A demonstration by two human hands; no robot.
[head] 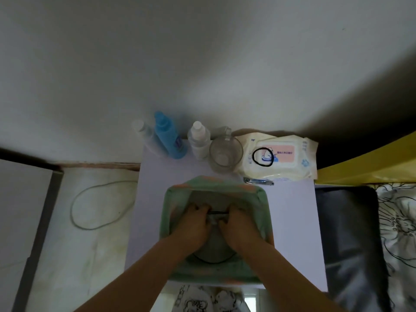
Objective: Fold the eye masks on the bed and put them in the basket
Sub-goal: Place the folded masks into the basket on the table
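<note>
A green fabric basket (pixel 262 212) with orange patches stands on a white bedside table (pixel 292 221). Both my hands reach down inside it. My left hand (pixel 193 224) and my right hand (pixel 240 225) press together on a grey eye mask (pixel 217 220) with a thin black strap, held between the fingertips. Below the hands, more grey fabric (pixel 212 247) with a black strap loop lies on the basket floor. The hands hide most of the held mask.
Behind the basket stand a blue bottle (pixel 167 136), two pale bottles (pixel 199 139), a glass mug (pixel 225 155), a wipes pack (pixel 279 157) with a black hair tie, and nail clippers (pixel 258 181). The bed (pixel 396 233) lies right; a cable loop (pixel 99 204) lies on the floor left.
</note>
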